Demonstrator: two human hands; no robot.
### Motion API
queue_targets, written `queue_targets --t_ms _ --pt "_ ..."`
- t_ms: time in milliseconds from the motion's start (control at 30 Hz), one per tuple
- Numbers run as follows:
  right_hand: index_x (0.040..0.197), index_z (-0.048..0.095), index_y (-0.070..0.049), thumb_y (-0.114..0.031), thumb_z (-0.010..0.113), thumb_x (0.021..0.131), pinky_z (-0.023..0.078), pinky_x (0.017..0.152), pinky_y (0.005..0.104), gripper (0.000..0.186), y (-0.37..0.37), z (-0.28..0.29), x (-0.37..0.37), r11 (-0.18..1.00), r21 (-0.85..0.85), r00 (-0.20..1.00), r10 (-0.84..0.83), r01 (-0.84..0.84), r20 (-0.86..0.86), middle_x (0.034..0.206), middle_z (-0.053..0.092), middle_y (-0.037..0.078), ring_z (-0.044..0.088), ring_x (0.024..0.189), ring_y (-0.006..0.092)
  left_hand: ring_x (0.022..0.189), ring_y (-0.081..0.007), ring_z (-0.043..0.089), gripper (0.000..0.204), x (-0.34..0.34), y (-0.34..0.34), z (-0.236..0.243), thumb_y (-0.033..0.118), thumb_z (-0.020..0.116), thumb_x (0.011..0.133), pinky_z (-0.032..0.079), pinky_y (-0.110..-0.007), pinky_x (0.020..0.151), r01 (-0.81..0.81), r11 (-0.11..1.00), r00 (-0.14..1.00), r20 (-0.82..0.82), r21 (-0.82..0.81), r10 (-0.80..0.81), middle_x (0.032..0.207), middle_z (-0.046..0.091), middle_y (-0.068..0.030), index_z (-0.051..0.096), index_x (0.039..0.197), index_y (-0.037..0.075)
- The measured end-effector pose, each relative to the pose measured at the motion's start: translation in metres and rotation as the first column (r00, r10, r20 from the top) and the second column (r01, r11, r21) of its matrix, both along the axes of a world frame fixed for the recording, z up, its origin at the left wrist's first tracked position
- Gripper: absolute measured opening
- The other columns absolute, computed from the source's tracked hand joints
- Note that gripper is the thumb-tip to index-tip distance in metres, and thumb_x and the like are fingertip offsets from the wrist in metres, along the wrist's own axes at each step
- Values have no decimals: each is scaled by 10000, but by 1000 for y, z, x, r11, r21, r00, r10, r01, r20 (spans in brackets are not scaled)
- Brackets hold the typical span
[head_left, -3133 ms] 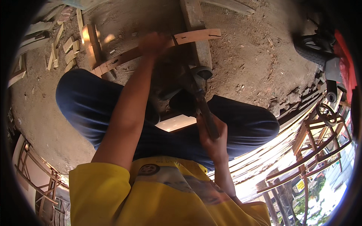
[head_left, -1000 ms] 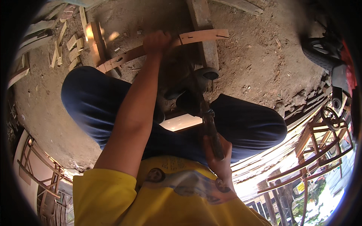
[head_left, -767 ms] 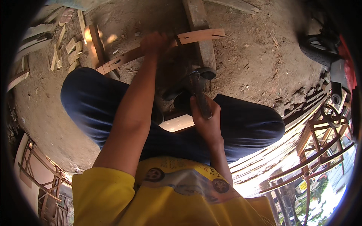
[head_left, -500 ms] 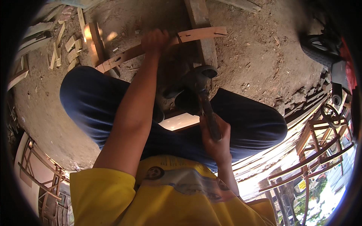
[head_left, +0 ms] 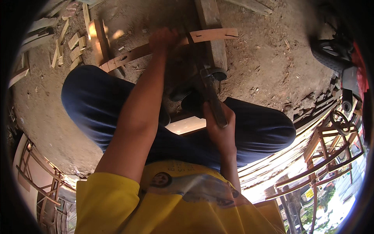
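**Seated worker with hammer and curved wooden strip, viewed from above**

Nearest the camera was the yellow shirt (head_left: 171, 206) of the person, filling the lower edge of the view. Beyond it lay the legs in dark blue trousers (head_left: 97, 109), folded to either side, with a pale sunlit board (head_left: 186, 124) visible in the gap between them.

The right hand (head_left: 220, 126) was closed in a full fist around the dark handle of a hammer (head_left: 212, 97); the handle ran up and away from the hand, and the metal head sat at its far end, just beside a thick wooden beam (head_left: 212, 31). Whether the head touched the wood could not be told.

The left arm reached straight forward over the left knee. The left hand (head_left: 163, 39) was closed down on a long, curved wooden strip (head_left: 212, 35), gripping or pressing it near its middle; the fingers were blurred and their exact hold could not be told. The strip lay on the dirt ground (head_left: 265, 66) just past the feet, running from lower left to upper right and crossing over the beam, with a small dark slot near each end.

Farther off at upper left, short wood offcuts (head_left: 74, 43) lay scattered on the ground beside an upright block (head_left: 97, 39). At the right rim stood bent rattan frames (head_left: 331, 156), and above them a black tyre (head_left: 327, 54) beside a red body panel.
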State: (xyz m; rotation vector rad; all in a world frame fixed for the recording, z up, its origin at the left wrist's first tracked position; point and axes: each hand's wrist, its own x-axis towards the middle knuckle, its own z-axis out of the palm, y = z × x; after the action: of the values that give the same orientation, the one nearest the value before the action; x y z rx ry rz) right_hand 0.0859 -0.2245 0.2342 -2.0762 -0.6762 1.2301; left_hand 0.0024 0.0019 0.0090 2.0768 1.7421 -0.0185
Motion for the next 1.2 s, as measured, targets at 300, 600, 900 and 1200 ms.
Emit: queue_targets --t_ms 300,600,900,1200 --pt "920 630 48 -52 607 886 403 505 256 108 15 -3 4 999 -44 999 -17 15 -48 623 572 51 484 566 65 789 -352 670 463 -2 -3 -7 415 416 873 525 -466 738 -4 1000 1000 23 18 4 800 683 -174 703 808 57" --pt "864 602 43 -47 605 881 384 483 256 91 -20 32 0 997 -33 998 66 -65 24 610 560 54 492 559 52 883 -345 665 478 1 0 3 418 404 884 516 -469 793 26 1000 1000 -2 -8 -26 887 685 -190 705 891 47" --pt "779 551 23 -56 618 878 340 450 264 143 -51 54 -20 999 -4 992 42 -42 120 541 480 50 391 519 42 861 -348 665 480 2 -3 -4 421 391 889 522 -461 765 45 999 999 -26 2 -45 884 687 -176 709 916 62" --pt "761 546 12 -44 608 883 314 439 268 147 -60 38 -14 1000 -17 996 16 -15 84 538 470 14 368 521 29 878 -348 664 494 3 10 -1 435 395 888 513 -469 777 19 998 1000 -9 -68 -20 897 687 -185 705 918 52"
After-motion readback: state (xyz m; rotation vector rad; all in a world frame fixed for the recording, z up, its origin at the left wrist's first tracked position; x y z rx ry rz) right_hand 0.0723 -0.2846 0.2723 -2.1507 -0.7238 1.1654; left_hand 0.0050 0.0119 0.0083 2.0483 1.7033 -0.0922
